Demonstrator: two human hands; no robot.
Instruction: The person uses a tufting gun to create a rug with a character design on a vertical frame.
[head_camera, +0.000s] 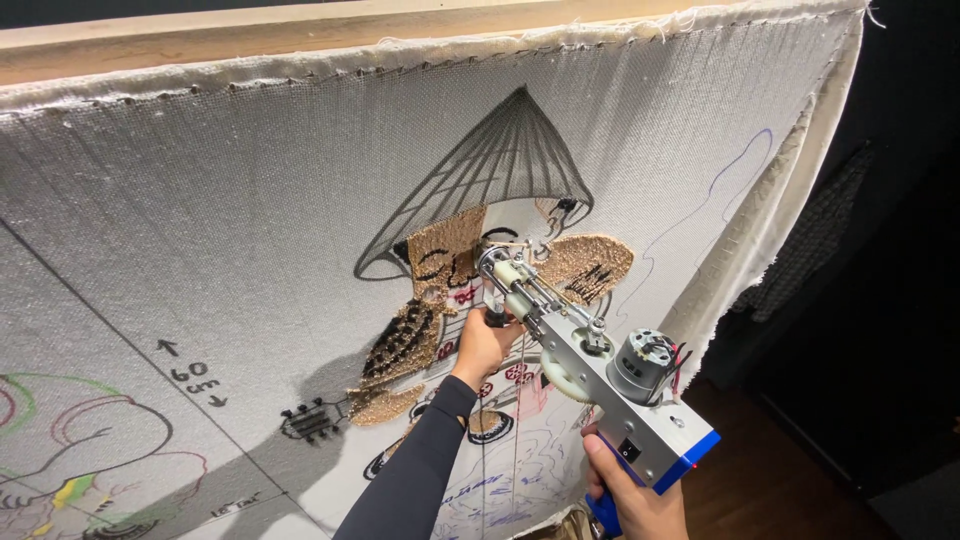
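A grey and blue tufting gun (600, 375) points its needle end at a white cloth (250, 200) stretched on a wooden frame. My left hand (482, 342), in a dark sleeve, grips the gun's front handle close to the cloth. My right hand (632, 495) holds the blue rear grip at the bottom. The needle tip meets the cloth beside tan tufted patches (590, 265) of a drawn figure wearing a cone-shaped hat (500, 160).
A wooden frame bar (200, 45) runs along the top edge. Other coloured outline drawings (80, 450) sit at the lower left of the cloth. Yarn strands (520, 440) hang below the gun. A dark floor and dark wall lie to the right.
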